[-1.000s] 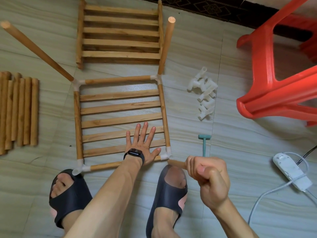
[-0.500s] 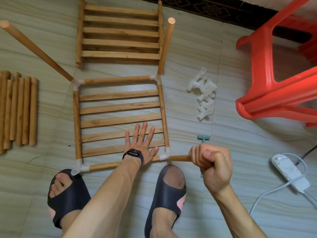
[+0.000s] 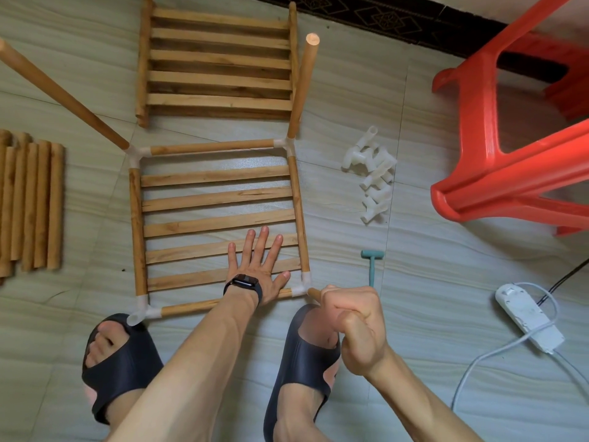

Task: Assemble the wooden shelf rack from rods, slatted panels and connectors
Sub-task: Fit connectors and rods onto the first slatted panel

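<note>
Right now my left hand (image 3: 258, 266) lies flat with fingers spread on the nearest slats of the framed panel (image 3: 216, 199), close to its near-right corner. My right hand (image 3: 353, 317) is clenched round a rod (image 3: 314, 293). The rod's tip meets the white corner connector (image 3: 301, 287) there, but I cannot tell whether it is seated in the socket.

Off the panel's right edge there is a lane of bare floor. It is bounded by a pile of loose connectors (image 3: 373, 177) and a teal T-shaped tool (image 3: 371, 266) just beyond my right fist. Farther right of the panel are a power strip (image 3: 529, 317) with its cable and a red stool (image 3: 510, 138).

Left of the panel a bundle of spare rods (image 3: 32, 202) lies apart from it. Beyond the far edge sits a stack of slatted panels (image 3: 220, 59), and two upright rods (image 3: 301, 87) (image 3: 60, 94) rise from the far corners. On the near side, my sandals (image 3: 121, 362) crowd the frame, the left one touching the open near-left connector (image 3: 140, 311).

Everything rests on a pale grained tile floor (image 3: 430, 250). A dark patterned mat (image 3: 366, 11) edges it beyond the stack.
</note>
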Demonstrator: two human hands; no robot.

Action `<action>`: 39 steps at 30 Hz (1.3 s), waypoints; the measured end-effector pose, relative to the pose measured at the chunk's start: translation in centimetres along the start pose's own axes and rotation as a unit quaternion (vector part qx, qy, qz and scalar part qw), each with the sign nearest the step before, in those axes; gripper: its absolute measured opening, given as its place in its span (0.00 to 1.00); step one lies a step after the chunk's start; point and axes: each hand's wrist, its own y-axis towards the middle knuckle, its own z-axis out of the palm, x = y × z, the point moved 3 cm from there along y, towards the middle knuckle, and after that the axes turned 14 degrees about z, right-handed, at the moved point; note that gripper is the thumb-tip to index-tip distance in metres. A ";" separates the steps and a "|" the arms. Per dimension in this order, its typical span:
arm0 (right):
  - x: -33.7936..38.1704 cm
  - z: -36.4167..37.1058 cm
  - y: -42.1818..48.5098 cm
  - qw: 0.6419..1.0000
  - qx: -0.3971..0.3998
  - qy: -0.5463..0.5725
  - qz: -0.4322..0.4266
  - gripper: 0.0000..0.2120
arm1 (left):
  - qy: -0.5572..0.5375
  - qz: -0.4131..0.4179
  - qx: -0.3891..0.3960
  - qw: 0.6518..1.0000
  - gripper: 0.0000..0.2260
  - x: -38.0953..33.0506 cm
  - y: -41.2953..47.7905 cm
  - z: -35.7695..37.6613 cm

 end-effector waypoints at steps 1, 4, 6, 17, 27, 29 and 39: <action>0.1 0.0 0.1 1.000 0.001 -0.002 -0.002 0.12 | 0.001 -0.002 -0.001 1.000 0.33 0.0 0.0 0.0; 0.1 0.0 0.1 1.000 0.001 -0.014 -0.013 0.12 | -0.001 -0.006 0.000 1.000 0.33 -0.1 0.0 -0.2; -0.1 -0.2 -0.2 1.000 -0.004 -0.015 -0.011 0.12 | -0.001 -0.007 -0.001 1.000 0.33 -0.2 0.0 -0.2; 2.3 -2.1 -0.6 0.986 0.011 -0.143 0.084 0.09 | -0.004 -0.003 -0.005 1.000 0.34 0.1 0.2 -0.2; 6.4 -0.5 -1.4 0.802 0.054 -0.536 0.259 0.10 | -0.004 0.002 -0.006 1.000 0.35 0.2 0.1 -0.1; 6.9 -0.1 -1.4 0.758 0.061 -0.581 0.289 0.12 | -0.005 0.002 -0.010 1.000 0.35 0.2 0.0 -0.1; 6.8 1.0 -0.7 0.725 0.098 -0.626 0.270 0.13 | 0.014 0.003 -0.014 1.000 0.35 -0.1 0.1 -0.1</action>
